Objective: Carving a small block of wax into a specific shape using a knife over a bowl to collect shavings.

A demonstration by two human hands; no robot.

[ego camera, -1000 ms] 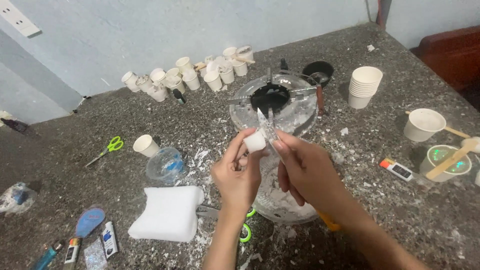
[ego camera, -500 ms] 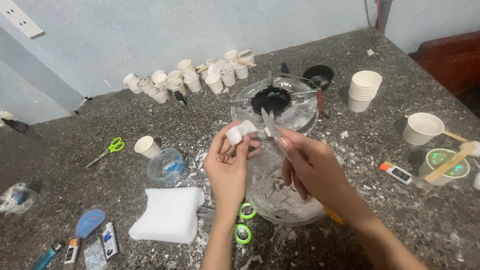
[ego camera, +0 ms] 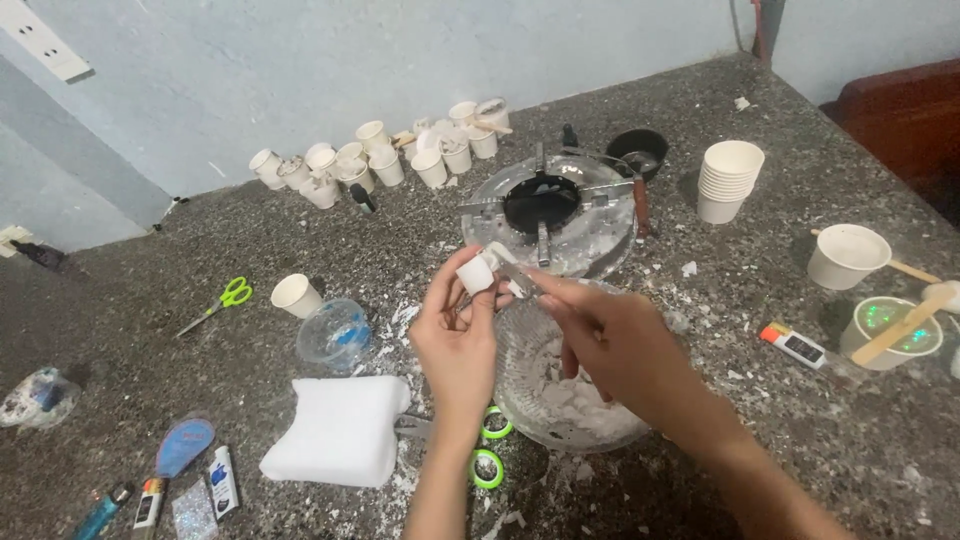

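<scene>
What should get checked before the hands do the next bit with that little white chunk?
1. Small white chunk pinched in the left hand: ok.
2. Thin metal blade held by the right hand, touching the chunk: ok.
3. Clear glass bowl of white shavings under the hands: ok.
4. Left fingers away from the blade's edge: cannot tell.
5. Grey speckled stone table free of crumbs: not ok, white bits lie scattered.
</scene>
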